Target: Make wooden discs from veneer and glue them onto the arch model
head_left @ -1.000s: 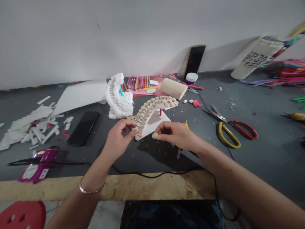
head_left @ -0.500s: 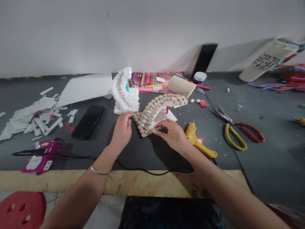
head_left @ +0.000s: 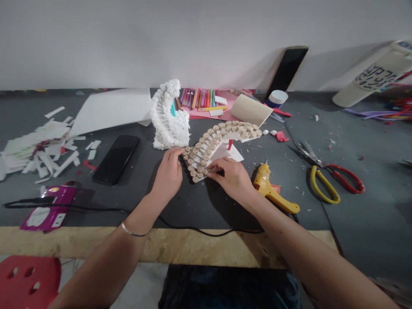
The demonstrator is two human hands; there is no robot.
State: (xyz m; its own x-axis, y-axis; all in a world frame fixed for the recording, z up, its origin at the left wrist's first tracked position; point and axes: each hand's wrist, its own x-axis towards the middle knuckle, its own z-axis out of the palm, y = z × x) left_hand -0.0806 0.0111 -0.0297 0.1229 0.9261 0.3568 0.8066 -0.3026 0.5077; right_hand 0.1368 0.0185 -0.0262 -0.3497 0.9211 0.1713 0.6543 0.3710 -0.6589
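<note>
I see both bare hands meet at the low end of a curved stair model point(head_left: 219, 139), built of tan round discs set on white card steps, which stands on the grey table point(head_left: 370, 223) directly ahead and rises toward the right on a small red post. The left hand point(head_left: 169, 174) has its fingers bent and drawn narrow onto the left edge of the lowest steps; I judge that it braces the light card against sliding. The right hand point(head_left: 233, 178) lies palm down with its fingertips point(head_left: 210, 170) pinched close on the bottom row of discs. Whether a loose disc sits between them I cannot tell, since the fingers hide that spot. Just behind the left hand stands a white foam spiral model point(head_left: 167, 118), nearly touching the stair's low end, so there is little room on that side. A yellow glue gun point(head_left: 273, 191) lies just beside the right wrist with its nozzle toward the stair, close to the forearm. A black cable point(head_left: 193, 229) runs across the table under both forearms. Further left lie a black phone point(head_left: 116, 159) and a heap of white paper strips point(head_left: 38, 150), well apart from the hands. Scissors with red and yellow handles point(head_left: 328, 180) lie to the right, and coloured markers point(head_left: 199, 98) rest by the wall.
</note>
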